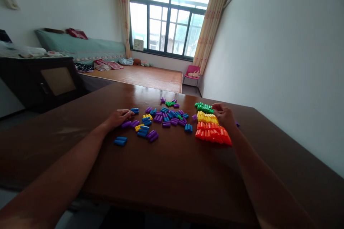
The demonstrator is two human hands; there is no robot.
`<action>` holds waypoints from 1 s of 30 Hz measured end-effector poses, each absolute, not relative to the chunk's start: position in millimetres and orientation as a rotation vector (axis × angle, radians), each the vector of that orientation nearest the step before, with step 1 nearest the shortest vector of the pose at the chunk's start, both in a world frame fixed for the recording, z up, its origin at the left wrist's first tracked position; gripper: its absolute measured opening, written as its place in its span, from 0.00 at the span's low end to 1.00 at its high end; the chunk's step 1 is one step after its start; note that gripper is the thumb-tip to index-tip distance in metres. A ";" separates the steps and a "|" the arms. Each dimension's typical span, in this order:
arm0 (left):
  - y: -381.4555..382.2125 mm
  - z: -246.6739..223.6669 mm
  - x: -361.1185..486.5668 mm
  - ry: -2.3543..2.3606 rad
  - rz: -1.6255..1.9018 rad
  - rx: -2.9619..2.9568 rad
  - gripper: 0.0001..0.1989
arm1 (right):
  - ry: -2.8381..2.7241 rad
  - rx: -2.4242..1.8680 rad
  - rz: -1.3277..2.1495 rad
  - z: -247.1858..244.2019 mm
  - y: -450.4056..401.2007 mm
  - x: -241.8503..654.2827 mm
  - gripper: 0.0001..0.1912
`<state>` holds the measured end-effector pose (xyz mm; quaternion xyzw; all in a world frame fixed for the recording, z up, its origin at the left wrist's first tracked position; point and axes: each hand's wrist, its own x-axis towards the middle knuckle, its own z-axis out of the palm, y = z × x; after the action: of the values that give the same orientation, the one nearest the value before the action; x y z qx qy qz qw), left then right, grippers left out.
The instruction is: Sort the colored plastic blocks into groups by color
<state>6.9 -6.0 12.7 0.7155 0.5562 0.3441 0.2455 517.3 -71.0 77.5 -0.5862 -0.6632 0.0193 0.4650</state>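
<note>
My left hand (120, 117) rests on the brown table at the left edge of a loose pile, its fingers curled close to a blue piece (134, 110) and some purple pieces (130, 124); what it holds, if anything, is hidden. At the right, my right hand (222, 111) is at the end of the green row (204, 108), fingertips bent down and their contact unclear. Nearer than the green row lie a yellow row (207, 117) and orange-red rows (213, 133). Mixed purple and blue pieces (166, 124), with a few green and yellow ones, are scattered mid-table.
The table (161, 171) extends toward me. A lone blue piece (120, 141) lies nearest at the left, and a purple piece (237, 124) is right of my right wrist. Beyond the table are a low wooden platform (150, 75), a pink chair (192, 71) and a dark cabinet (32, 82).
</note>
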 end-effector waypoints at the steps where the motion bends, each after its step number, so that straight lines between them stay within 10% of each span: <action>1: -6.2 12.7 6.6 1.523 0.932 1.955 0.27 | -1.644 -1.436 0.052 76.2 -71.9 513.1 0.13; 14: -2.1 8.2 1.6 1.497 0.914 2.015 0.27 | -2.485 -1.617 -0.250 39.7 -98.3 424.2 0.12; 30: -1.6 7.1 0.8 1.524 0.884 2.038 0.28 | -2.483 -1.145 0.192 30.1 -95.8 409.6 0.22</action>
<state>0.8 -1.6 7.1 0.7377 0.5516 0.3199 0.2218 409.6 -95.8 30.1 -0.4093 -0.8878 0.0686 0.1991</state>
